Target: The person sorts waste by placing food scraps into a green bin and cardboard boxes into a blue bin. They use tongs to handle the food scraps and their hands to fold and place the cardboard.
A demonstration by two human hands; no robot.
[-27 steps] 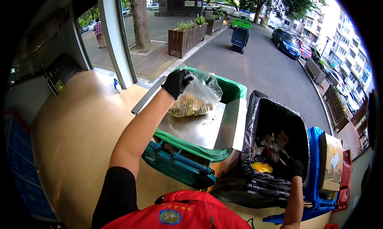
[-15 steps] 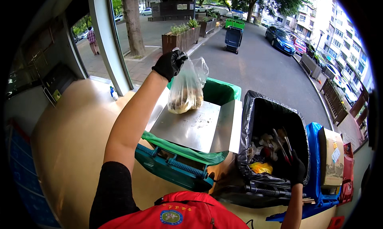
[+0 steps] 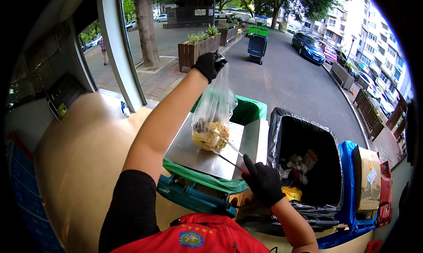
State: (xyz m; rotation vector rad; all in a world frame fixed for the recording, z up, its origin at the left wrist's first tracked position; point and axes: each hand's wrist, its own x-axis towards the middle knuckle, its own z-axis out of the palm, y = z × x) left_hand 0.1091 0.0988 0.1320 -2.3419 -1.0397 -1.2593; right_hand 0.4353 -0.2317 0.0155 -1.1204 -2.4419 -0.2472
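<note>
Black-gloved, my left hand (image 3: 210, 67) is raised and closed on the gathered top of a clear plastic bag (image 3: 217, 96). Brownish-yellow waste sags in the bag's bottom, just over a flat metal tray (image 3: 183, 142). That tray lies across a green-lined bin (image 3: 251, 104). In my right hand (image 3: 264, 180), also gloved in black, are long metal tongs (image 3: 230, 162) with reddish grips. Their two tips are spread and reach the lower right side of the bag; whether they pinch the plastic I cannot make out.
A black-lined bin (image 3: 328, 165) with loose rubbish and a yellow bag (image 3: 291, 192) stands to the right. Beyond it are a blue-lined bin (image 3: 348, 182) holding a cardboard box (image 3: 368, 178), and red containers (image 3: 384, 191). A dark wheeled bin (image 3: 257, 48) stands on the road ahead.
My right hand has brought the tongs from over the black-lined bin leftward to the bag. My left hand has shifted slightly right, and the bag hangs longer and lower.
</note>
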